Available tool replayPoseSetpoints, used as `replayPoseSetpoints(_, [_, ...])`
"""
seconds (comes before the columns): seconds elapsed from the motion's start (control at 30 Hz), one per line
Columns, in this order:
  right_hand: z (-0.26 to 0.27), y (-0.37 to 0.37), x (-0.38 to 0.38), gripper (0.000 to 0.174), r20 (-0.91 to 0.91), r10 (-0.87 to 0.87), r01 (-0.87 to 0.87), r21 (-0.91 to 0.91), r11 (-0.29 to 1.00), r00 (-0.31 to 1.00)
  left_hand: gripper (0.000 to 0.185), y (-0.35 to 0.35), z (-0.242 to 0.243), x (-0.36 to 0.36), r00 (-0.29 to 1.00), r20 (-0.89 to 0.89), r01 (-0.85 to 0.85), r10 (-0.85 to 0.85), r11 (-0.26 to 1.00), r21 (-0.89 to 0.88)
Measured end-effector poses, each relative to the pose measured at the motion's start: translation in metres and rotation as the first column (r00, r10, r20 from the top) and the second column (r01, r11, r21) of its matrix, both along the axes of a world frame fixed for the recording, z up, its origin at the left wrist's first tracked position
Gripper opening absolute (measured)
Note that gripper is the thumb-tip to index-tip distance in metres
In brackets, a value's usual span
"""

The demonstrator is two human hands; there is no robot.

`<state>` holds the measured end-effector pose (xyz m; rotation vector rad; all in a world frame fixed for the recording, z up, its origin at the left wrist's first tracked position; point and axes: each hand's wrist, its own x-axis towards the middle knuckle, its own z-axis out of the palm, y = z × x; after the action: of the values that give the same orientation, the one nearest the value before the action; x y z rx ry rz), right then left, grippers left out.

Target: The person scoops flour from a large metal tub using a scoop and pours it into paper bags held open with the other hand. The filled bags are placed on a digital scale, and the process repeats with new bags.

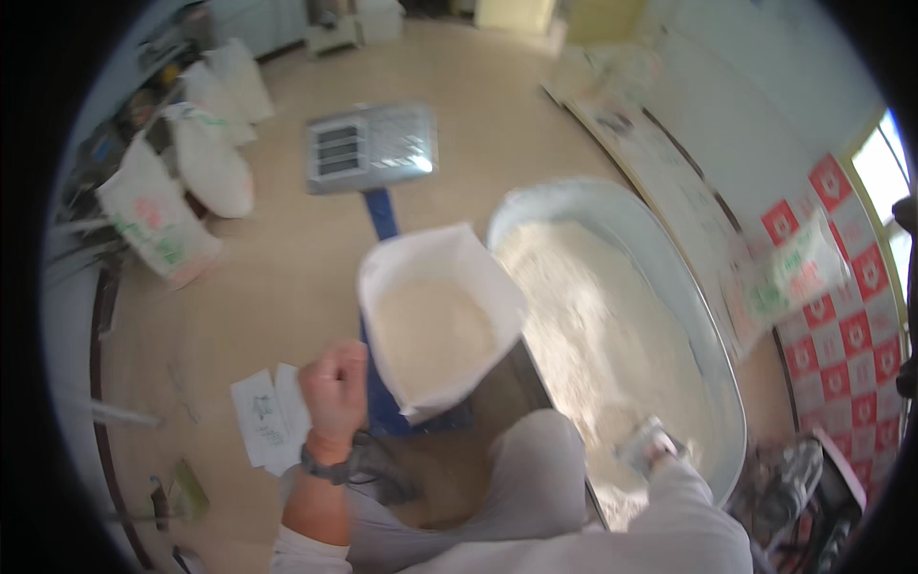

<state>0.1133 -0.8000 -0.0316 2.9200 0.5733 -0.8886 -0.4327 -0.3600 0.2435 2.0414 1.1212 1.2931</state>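
A white sack (379,287) stands with its mouth spread wide on a blue platform scale (423,423). Pale flour-like powder (437,330) lies inside it. Just left of the sack is my left hand (333,387), curled into a fist, with no object visible in it. My right hand (663,446) grips a metal scoop (640,441) low in a large oval metal tub (688,301). The scoop's front edge meets the heaped pale powder (595,316) in the tub. Blur hides the right fingers.
The scale's display head (369,147) rises beyond the sack. Printed white sacks (165,215) line the left wall. White sheets with writing (265,416) lie on the floor by my left wrist. Another sack (789,280) is right of the tub, near a red-and-white checkered panel (853,333).
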Motion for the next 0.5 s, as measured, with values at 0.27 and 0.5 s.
replayPoseSetpoints(0.27, [-0.065,0.035,-0.02,0.034,-0.088,-0.214,0.219,0.052,0.974,0.973,0.04,0.008,-0.009,0.014,1.0,0.027,0.01,-0.005,0.984,-0.177])
replayPoseSetpoints(0.5, [-0.053,0.058,-0.04,0.036,-0.217,-0.291,0.341,0.247,0.907,0.932,0.039,0.002,-0.003,0.021,0.999,0.026,-0.034,0.038,0.989,-0.141])
